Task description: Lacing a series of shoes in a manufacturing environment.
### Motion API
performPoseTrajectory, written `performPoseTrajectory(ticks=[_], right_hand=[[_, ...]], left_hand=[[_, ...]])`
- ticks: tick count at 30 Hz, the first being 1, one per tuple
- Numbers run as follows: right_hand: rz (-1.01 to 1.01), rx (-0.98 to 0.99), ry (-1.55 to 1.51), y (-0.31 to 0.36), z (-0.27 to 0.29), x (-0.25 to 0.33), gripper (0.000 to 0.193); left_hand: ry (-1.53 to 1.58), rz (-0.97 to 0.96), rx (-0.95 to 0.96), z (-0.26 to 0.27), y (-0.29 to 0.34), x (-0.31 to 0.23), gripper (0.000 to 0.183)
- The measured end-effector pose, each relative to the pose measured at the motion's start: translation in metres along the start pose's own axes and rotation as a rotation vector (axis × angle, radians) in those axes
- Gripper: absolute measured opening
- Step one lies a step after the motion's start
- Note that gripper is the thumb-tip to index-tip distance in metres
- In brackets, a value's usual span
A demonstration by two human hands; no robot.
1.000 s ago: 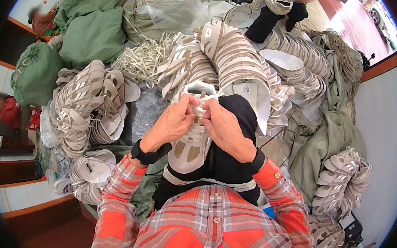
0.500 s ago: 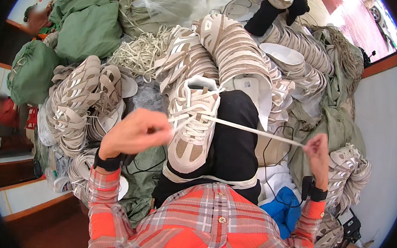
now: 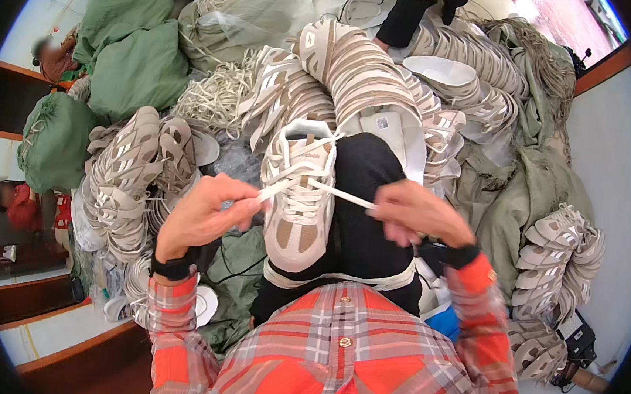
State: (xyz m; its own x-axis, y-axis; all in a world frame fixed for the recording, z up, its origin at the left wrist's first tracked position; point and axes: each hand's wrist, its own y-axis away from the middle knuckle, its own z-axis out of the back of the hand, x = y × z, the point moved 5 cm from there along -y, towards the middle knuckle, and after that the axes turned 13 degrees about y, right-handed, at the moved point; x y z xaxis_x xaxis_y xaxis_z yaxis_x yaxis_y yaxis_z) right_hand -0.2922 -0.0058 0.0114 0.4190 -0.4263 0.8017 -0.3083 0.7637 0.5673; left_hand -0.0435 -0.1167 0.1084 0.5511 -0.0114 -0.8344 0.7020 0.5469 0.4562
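A beige and white sneaker upper [image 3: 293, 247] rests on my black-trousered leg, its toe toward me and its collar opening away. White laces cross over its front below the tongue. To the left of it, my left hand [image 3: 207, 212] pinches one white lace end [image 3: 277, 189] between thumb and fingers. On the other side, my right hand [image 3: 419, 211] is closed on the second lace [image 3: 344, 195], which runs fairly straight from the eyelets over my other leg. Both hands are off the shoe itself and touch only the laces.
Nested stacks of similar uppers lie beyond my knees [image 3: 366, 75], at the left [image 3: 120, 182] and at the right [image 3: 551, 260]. A heap of loose laces [image 3: 212, 96] and green sacks [image 3: 137, 61] are at the far left. Another person's dark sleeve [image 3: 403, 19] shows at the top.
My right hand has come in from far right toward the shoe and taken its lace closer to the eyelets, so less lace is stretched out. My left hand has shifted slightly and still pinches its lace.
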Motion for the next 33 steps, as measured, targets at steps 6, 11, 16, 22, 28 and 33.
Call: performPoseTrajectory(ticks=[6,11,16,22,28,33], right_hand=[[-0.344,-0.606,0.788,0.153,0.095,-0.212,0.008],[-0.52,-1.125,0.222,0.219,0.13,-0.287,0.017],[0.126,-1.516,-0.675,0.207,0.131,-0.265,0.026],[0.161,-1.096,-0.373,0.078,0.073,-0.065,0.039],[0.288,-0.711,0.042,-0.047,-0.03,0.011,0.016],[0.307,-0.729,0.247,-0.048,-0.029,0.02,0.012]], left_hand=[[0.076,-0.199,-0.235,0.002,-0.035,0.007,0.03],[-0.385,-0.499,-0.04,-0.071,-0.083,-0.007,0.023],[-0.817,-0.521,0.024,-0.136,-0.07,-0.016,0.017],[-0.247,-0.381,0.476,-0.144,-0.035,-0.006,0.011],[-0.199,-0.285,-0.34,-0.05,-0.056,0.014,0.016],[-0.256,-0.248,-0.321,-0.05,-0.061,0.021,0.019]])
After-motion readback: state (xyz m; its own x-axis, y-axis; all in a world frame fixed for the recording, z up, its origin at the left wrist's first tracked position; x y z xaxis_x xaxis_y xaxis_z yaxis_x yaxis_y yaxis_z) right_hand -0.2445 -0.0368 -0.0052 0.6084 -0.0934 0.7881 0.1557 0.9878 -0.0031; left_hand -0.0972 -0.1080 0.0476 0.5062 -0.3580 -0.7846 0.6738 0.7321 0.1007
